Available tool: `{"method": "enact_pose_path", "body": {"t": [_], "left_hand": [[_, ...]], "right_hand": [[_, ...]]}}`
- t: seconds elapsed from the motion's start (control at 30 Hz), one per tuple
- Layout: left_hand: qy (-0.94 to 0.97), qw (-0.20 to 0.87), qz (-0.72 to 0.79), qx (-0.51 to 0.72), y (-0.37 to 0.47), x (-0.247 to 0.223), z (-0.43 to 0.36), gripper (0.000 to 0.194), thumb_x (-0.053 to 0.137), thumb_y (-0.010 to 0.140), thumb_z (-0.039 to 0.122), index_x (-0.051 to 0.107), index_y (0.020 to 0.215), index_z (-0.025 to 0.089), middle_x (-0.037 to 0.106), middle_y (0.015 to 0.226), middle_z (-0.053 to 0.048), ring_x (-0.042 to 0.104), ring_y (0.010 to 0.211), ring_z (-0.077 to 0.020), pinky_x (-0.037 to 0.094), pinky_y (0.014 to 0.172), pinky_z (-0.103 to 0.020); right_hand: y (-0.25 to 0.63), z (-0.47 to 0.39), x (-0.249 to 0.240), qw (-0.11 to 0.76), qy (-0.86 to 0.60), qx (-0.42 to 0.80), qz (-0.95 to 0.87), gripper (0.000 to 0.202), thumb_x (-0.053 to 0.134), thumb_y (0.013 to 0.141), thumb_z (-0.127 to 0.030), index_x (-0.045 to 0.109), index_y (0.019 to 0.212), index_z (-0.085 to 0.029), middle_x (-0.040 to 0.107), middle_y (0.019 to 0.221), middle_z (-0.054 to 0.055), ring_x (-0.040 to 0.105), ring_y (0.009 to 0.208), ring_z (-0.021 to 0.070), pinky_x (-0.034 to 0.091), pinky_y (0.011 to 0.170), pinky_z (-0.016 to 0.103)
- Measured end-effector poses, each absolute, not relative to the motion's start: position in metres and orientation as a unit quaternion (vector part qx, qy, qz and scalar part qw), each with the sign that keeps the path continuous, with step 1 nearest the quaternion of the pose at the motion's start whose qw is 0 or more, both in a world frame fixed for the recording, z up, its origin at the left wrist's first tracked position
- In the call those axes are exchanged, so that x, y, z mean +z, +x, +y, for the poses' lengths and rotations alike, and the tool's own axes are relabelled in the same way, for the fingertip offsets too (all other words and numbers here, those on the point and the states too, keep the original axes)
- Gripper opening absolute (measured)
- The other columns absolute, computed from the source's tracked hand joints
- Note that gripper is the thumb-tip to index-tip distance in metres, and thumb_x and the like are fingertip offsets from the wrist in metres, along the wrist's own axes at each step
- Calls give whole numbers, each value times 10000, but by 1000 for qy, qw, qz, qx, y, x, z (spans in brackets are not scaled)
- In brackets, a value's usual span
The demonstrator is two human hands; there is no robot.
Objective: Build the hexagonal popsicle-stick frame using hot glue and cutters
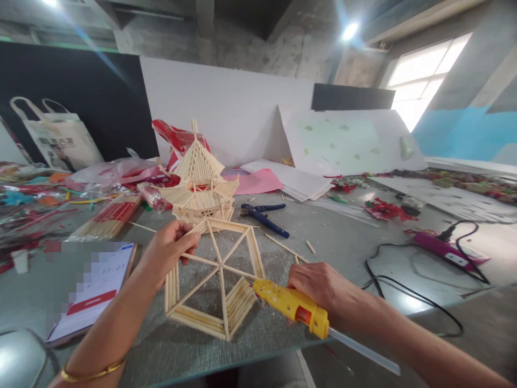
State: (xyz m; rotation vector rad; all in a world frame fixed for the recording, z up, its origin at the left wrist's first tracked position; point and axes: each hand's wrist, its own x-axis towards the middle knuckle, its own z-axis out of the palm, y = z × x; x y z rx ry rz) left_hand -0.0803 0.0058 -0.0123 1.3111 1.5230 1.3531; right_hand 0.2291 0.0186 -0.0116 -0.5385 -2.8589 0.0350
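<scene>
A six-sided wooden stick frame [221, 265] with spokes meeting at its centre stands near the table's front edge. My left hand [174, 245] pinches its upper left rim. In my right hand [313, 283] is a yellow glue gun [291, 306], a clear glue stick jutting from its back end. The gun's tip is at the frame's right side, by a panel of close-set sticks [241, 303] at the lower right. Behind the frame stands a wooden stick pavilion model [197, 186] with a pointed roof.
Blue pliers [264, 215] lie behind the frame, and loose sticks [286, 248] to its right. A tablet [95, 288] and bundled sticks [107, 218] are at left. A purple power strip [444, 250] with a black cable lies at right. Papers [288, 180] lie farther back.
</scene>
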Motion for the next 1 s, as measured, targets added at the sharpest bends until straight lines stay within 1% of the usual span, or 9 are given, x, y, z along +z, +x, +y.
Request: {"method": "enact_pose_path", "body": {"t": [0.1, 0.17, 0.5, 0.77, 0.93, 1.0], "left_hand": [[512, 353, 584, 523, -81, -13, 6, 245, 620, 668, 367, 468, 747, 191, 521, 544, 58, 470, 477, -89, 375, 399, -185], [512, 352, 584, 522, -81, -13, 6, 249, 619, 673, 374, 468, 746, 190, 524, 549, 55, 471, 481, -88, 376, 402, -183], [502, 347, 594, 524, -80, -10, 4, 253, 626, 664, 379, 478, 739, 188, 525, 545, 54, 477, 477, -89, 371, 397, -178], [500, 350, 588, 531, -80, -11, 3, 256, 632, 671, 381, 483, 749, 188, 529, 552, 58, 474, 479, -86, 370, 395, -176], [500, 349, 585, 535, -80, -11, 4, 263, 637, 668, 385, 482, 743, 185, 524, 550, 60, 476, 478, -84, 365, 392, -172], [500, 351, 583, 536, -80, -11, 4, 267, 643, 664, 382, 483, 746, 185, 520, 552, 61, 474, 478, -83, 369, 395, -174]], "right_hand": [[229, 19, -12, 109, -187, 11, -976, 151, 497, 848, -232, 496, 720, -152, 543, 702, 38, 464, 604, 118, 343, 549, 248], [230, 19, -12, 107, -183, 11, -977, 121, 491, 840, -206, 502, 732, -153, 546, 706, 37, 468, 612, 119, 347, 554, 246], [242, 16, -17, 99, -199, -15, -975, 144, 484, 861, -240, 497, 740, -163, 541, 698, 32, 473, 607, 119, 337, 552, 242], [236, 19, -18, 118, -177, -12, -977, 117, 449, 830, -138, 477, 719, -160, 532, 685, 39, 449, 595, 114, 322, 545, 244], [243, 19, -22, 119, -193, -15, -974, 103, 510, 832, -186, 491, 734, -160, 525, 684, 22, 454, 595, 113, 314, 540, 245], [247, 17, -23, 112, -197, -13, -974, 95, 513, 826, -173, 488, 736, -162, 526, 690, 17, 449, 597, 114, 310, 539, 250]]}}
